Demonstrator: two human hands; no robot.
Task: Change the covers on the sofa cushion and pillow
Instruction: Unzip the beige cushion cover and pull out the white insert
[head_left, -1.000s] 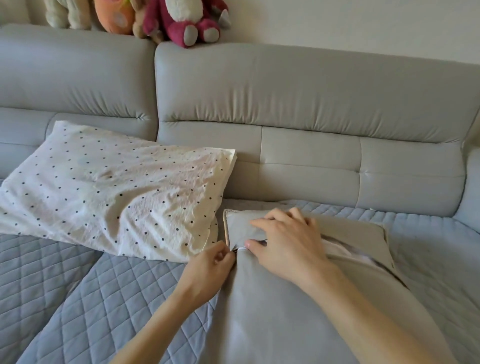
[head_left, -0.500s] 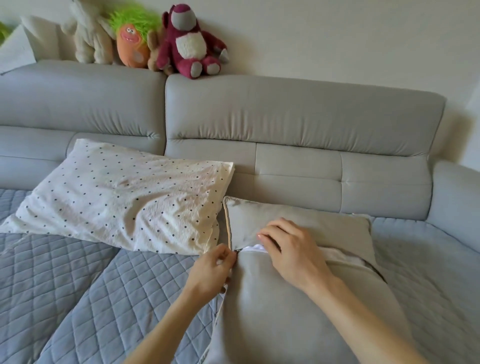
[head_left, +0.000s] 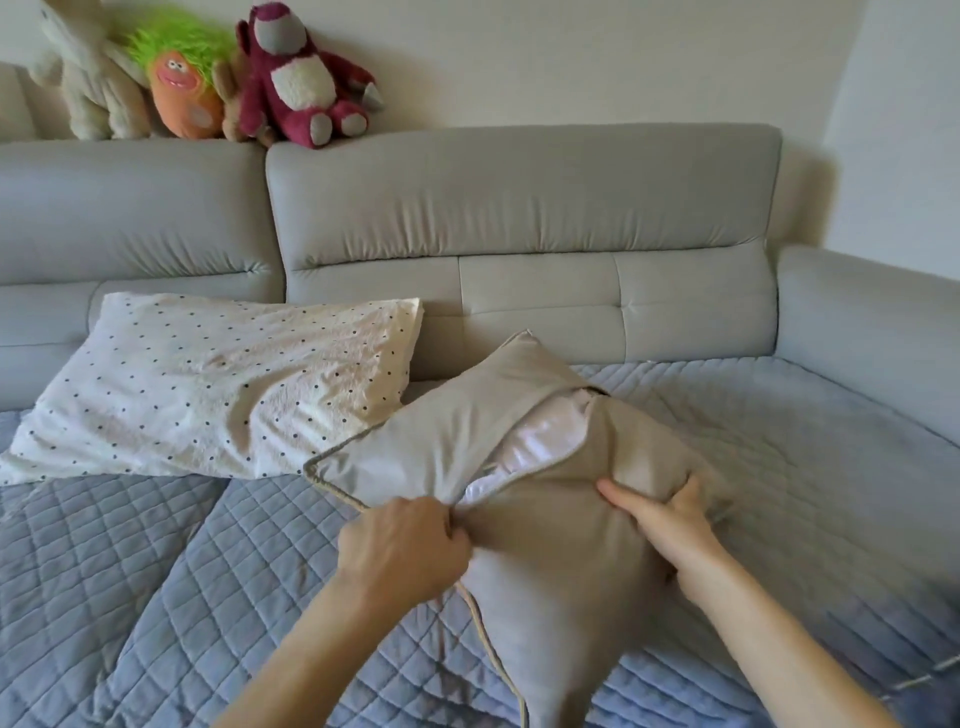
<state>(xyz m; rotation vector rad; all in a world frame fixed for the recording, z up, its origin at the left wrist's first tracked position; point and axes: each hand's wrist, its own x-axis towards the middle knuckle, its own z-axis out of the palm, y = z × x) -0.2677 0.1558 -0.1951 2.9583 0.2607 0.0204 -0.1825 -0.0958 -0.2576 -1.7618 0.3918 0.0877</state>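
Cushion cover open, stripping barely begun

The cushion (head_left: 545, 530) lies on the quilt (head_left: 156, 571) in front of the person, just right of the pillow (head_left: 218, 384), its far corner tipped up toward the sofa (head_left: 519, 218) back. Its beige cover gapes along one long slit, and the white insert (head_left: 540, 441) shows through the gap. The left hand (head_left: 402, 553) is fisted tight on the cover's edge at the near end of the slit; the right hand (head_left: 670, 514) clamps a bunched fold of cover on the far side, thumb on top and fingers curled under it.

By my reading the task is at an early stage: the opening is undone, but the insert sits almost wholly inside, so it has yet to be drawn out and a fresh cover put on. No spare cover is in sight. The pillow looks untouched, dotted case fully on.

The cover is a smooth, soft weave with corded piping round its rim, plump and square-cornered. The insert looks slicker and faintly glossy. The pillow's case is crinkled white with small dark dots; the quilt is blue-grey, stitched in diamonds
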